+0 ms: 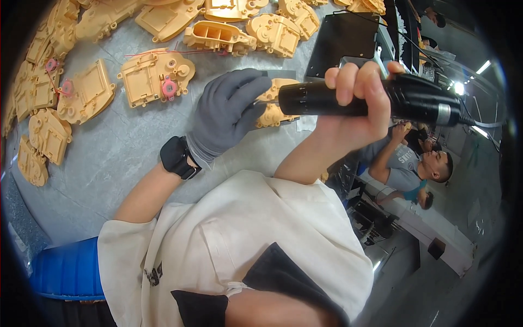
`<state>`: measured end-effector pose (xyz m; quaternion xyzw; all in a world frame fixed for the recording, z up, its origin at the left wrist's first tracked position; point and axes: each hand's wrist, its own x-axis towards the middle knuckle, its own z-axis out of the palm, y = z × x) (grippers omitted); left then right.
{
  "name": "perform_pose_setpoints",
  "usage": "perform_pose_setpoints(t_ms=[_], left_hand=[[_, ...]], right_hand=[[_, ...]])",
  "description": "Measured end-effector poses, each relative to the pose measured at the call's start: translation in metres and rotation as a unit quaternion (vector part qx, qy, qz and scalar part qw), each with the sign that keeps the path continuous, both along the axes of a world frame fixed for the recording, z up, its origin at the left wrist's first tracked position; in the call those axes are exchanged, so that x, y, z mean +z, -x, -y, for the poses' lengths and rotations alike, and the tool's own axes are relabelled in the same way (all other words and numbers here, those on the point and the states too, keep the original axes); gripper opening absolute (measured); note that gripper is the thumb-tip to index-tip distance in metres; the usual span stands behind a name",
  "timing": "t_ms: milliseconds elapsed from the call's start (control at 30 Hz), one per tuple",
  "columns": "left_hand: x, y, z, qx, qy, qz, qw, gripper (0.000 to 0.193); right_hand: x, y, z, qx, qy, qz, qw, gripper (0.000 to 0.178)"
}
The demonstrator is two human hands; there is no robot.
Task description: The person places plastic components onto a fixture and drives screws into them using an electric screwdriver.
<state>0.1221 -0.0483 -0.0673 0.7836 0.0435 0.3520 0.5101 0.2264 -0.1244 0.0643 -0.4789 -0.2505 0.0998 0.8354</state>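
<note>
My right hand [359,92], bare, is wrapped round a black electric screwdriver [425,101]. The tool lies nearly level in the picture, its nose pointing left and its cable leaving at the right. Under its nose sits a yellow plastic housing [275,117], partly covered by the tool and by my fingers. My left hand [226,111], in a grey glove, grips this housing at its left side, thumb and fingers curled beside the thin driver bit. What the bit's tip touches is hidden. Beneath the housing shows a dark grey flat block [283,73].
Many similar yellow housings [218,37] spread across the far and left parts of the grey table [147,125]. One nearby housing [144,79] carries a pink round part [169,87] with red wire. A black panel [343,43] stands at the back right. Co-workers [408,163] sit to the right.
</note>
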Motion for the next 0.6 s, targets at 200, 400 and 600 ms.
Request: perform_pose_setpoints(t_ms=[200, 400, 600], left_hand=[[0.0, 0.004, -0.004, -0.014, -0.013, 0.025, 1.0, 0.039], [-0.004, 0.007, -0.003, -0.005, -0.016, 0.016, 1.0, 0.034], [-0.002, 0.006, -0.003, -0.021, 0.008, 0.013, 1.0, 0.022]], right_hand=[[-0.004, -0.004, 0.005, 0.06, 0.025, -0.02, 0.998, 0.033], [-0.007, -0.005, 0.005, 0.058, -0.028, -0.077, 0.995, 0.039], [0.0, 0.001, 0.01, 0.082, -0.045, -0.059, 0.994, 0.041]])
